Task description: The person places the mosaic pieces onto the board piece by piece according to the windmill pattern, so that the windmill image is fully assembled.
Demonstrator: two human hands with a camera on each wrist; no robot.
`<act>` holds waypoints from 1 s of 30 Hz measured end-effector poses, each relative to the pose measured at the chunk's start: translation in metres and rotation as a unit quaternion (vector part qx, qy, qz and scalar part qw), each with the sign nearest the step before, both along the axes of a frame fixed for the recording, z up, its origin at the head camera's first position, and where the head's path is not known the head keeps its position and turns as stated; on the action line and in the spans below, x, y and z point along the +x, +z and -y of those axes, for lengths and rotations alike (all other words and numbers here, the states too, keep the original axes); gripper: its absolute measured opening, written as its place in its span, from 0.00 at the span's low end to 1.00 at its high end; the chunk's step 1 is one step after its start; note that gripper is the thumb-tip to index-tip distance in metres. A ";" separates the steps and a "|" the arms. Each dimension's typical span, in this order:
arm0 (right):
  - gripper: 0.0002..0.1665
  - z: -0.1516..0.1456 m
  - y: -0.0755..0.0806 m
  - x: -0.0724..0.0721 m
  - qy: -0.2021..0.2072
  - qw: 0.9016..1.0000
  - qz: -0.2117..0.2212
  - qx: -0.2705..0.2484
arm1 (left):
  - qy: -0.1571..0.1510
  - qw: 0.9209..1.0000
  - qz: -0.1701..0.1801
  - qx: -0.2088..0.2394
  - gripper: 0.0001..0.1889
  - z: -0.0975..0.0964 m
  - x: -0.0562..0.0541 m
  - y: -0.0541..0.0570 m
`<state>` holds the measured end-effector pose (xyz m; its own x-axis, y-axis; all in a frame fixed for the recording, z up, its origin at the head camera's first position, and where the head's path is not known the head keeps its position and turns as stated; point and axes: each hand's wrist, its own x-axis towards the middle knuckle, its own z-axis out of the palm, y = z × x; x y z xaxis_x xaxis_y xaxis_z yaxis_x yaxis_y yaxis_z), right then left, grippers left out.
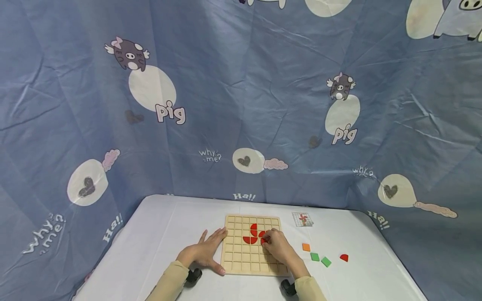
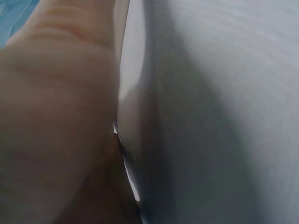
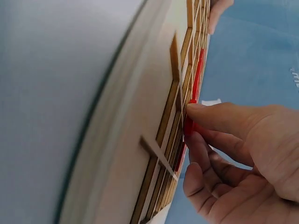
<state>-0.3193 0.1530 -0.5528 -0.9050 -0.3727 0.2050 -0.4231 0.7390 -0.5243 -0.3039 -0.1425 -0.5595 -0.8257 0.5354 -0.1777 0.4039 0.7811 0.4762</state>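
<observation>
A wooden grid board [image 1: 235, 260] lies on the white table, with several red quarter-round pieces [image 1: 254, 228] near its middle in a pinwheel-like group. My left hand [image 1: 204, 253] rests at the board's left edge, fingers spread, fingertips and thumb touching that edge. Over the right side of the group, my right hand [image 1: 280, 249] pinches a red piece [image 3: 188, 122] between thumb and fingers. In the right wrist view this piece is at the grid's surface; whether it sits in a cell I cannot tell. The left wrist view shows only blurred skin and white cloth.
A pattern card [image 1: 302, 219] with a small grid picture lies beyond the board's right corner. Right of the board are an orange square tile [image 1: 306, 247], two green square tiles [image 1: 314, 256] and a loose red quarter-round piece [image 1: 344, 258]. A blue printed curtain [image 1: 211, 125] surrounds the table.
</observation>
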 end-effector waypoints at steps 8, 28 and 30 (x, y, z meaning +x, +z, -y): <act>0.06 0.002 0.001 -0.003 0.006 1.000 0.004 0.000 | -0.004 1.000 -0.004 0.000 0.70 0.000 0.000 0.001; 0.07 0.003 0.001 -0.004 0.007 0.999 0.033 -0.040 | 0.001 1.000 -0.003 -0.006 0.70 0.000 0.000 -0.001; 0.06 0.002 0.001 -0.004 0.008 0.998 0.036 -0.050 | 0.003 1.000 -0.002 -0.006 0.71 0.000 0.000 -0.001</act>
